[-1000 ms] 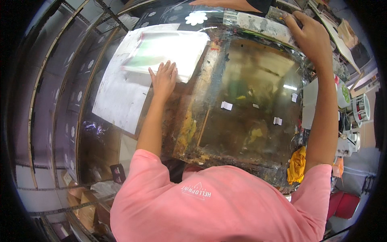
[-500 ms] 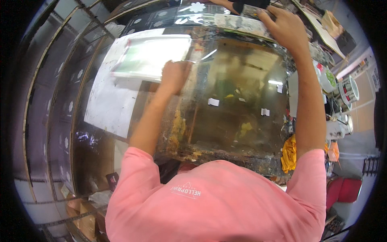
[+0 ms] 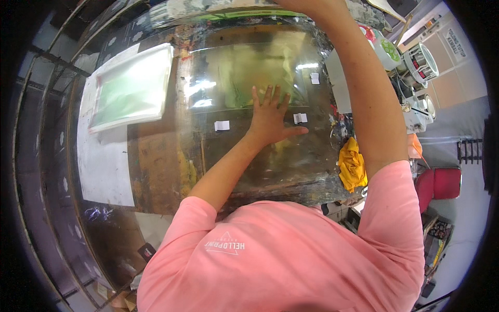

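My left hand [image 3: 271,118] lies with its fingers spread on the near edge of a clear plastic sheet [image 3: 210,73]. Light glints off that sheet, which rests on a stained work board [image 3: 244,171]. Small folded white tabs sit around it: a left one [image 3: 222,125], a middle one [image 3: 300,118] and a right one [image 3: 314,78]. My right arm reaches far forward; the right hand [image 3: 312,4] is cut off by the upper edge, so its fingers are hidden. To the left, a stack of clear plastic sheets [image 3: 132,86] rests on white paper [image 3: 106,171].
A crumpled yellow cloth [image 3: 353,165] lies at the board's right edge. Beyond my right arm stand a white tub [image 3: 420,63] and other containers. Metal racks [image 3: 41,197] run along the left, and a red chair [image 3: 446,183] is at the right.
My left hand has moved right from the stack, and a clear sheet now lies on the board under it. My right hand has gone mostly out of the picture at the top. The view has shifted.
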